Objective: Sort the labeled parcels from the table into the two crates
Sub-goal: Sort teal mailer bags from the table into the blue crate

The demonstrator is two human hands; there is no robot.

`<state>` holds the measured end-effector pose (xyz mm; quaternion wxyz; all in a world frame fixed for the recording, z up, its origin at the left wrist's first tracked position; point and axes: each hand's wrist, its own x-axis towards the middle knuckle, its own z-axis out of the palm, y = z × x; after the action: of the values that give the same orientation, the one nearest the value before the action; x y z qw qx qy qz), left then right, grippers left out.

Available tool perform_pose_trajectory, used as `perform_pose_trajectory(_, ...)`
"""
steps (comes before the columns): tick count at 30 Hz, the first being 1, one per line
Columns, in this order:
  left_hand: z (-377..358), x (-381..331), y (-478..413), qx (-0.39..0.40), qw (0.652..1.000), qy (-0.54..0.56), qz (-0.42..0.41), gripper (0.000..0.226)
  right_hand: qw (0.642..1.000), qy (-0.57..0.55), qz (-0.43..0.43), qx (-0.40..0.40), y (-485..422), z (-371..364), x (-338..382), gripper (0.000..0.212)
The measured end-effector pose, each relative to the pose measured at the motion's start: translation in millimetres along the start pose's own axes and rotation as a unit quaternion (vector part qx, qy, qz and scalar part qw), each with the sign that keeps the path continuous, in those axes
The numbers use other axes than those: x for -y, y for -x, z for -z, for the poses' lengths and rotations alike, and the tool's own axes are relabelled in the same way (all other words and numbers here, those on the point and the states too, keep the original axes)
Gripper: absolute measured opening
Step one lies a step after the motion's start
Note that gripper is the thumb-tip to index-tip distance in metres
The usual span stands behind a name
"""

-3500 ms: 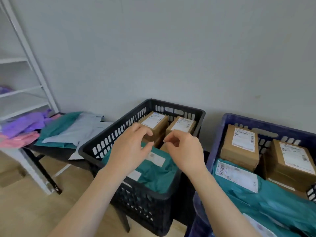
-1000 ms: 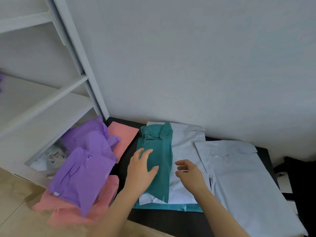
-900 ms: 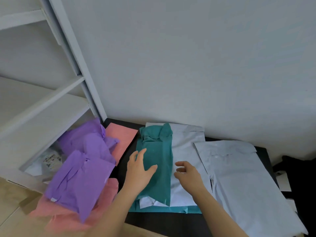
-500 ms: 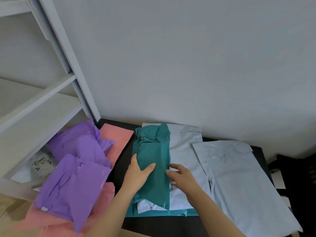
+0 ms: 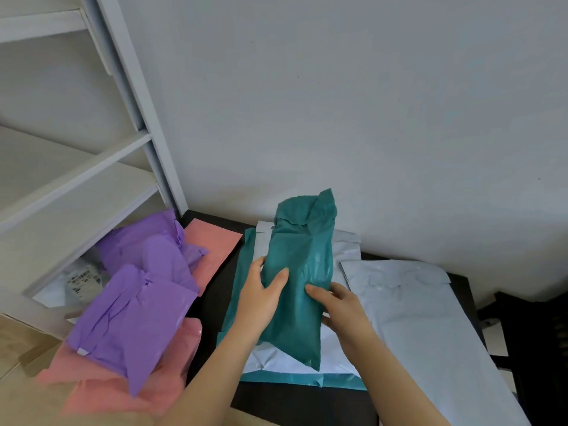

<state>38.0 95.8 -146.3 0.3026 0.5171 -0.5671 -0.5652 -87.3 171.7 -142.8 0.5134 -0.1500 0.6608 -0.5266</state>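
Note:
A teal parcel bag (image 5: 299, 272) is lifted at its far end off the black table (image 5: 215, 290). My left hand (image 5: 261, 298) grips its left edge, thumb on top. My right hand (image 5: 339, 305) holds its right edge from the side and beneath. Under it lie a pale grey mailer (image 5: 307, 358) on a flat teal mailer (image 5: 304, 381). A larger pale grey mailer (image 5: 424, 327) lies to the right. No label shows on the teal bag. Neither crate is clearly in view.
Purple parcel bags (image 5: 135, 321) lie on pink ones (image 5: 123, 385) at the table's left end. A pink mailer (image 5: 212, 247) lies behind them. A white shelf unit (image 5: 92, 167) stands at left with a labelled bag (image 5: 81, 279) on its low shelf. A dark object (image 5: 528, 333) sits far right.
Both hands closed on the teal bag and raised it, so its far end now stands up off the grey mailer. Earlier I turned from the crates to the table.

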Motion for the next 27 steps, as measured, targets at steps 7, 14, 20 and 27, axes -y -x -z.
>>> perform_pose_trajectory(7, -39, -11, 19, 0.082, 0.995, 0.037, 0.040, 0.043, 0.994, -0.015, 0.053, -0.093, 12, 52, 18, 0.008)
perform_pose_trajectory(14, -80, -8, 40, 0.147, 0.986, 0.037, 0.064, 0.039, 0.976, 0.021, 0.155, -0.149, 34, 93, 26, 0.013)
perform_pose_trajectory(20, -96, 2, 50, 0.145, 0.979, 0.090, 0.111, 0.033, 0.968, 0.121, 0.184, -0.117, 36, 98, 6, 0.014)
perform_pose_trajectory(27, -86, 23, 50, 0.117, 0.977, 0.087, 0.153, 0.033, 0.966, 0.148, 0.129, -0.170, 26, 107, -20, 0.017)
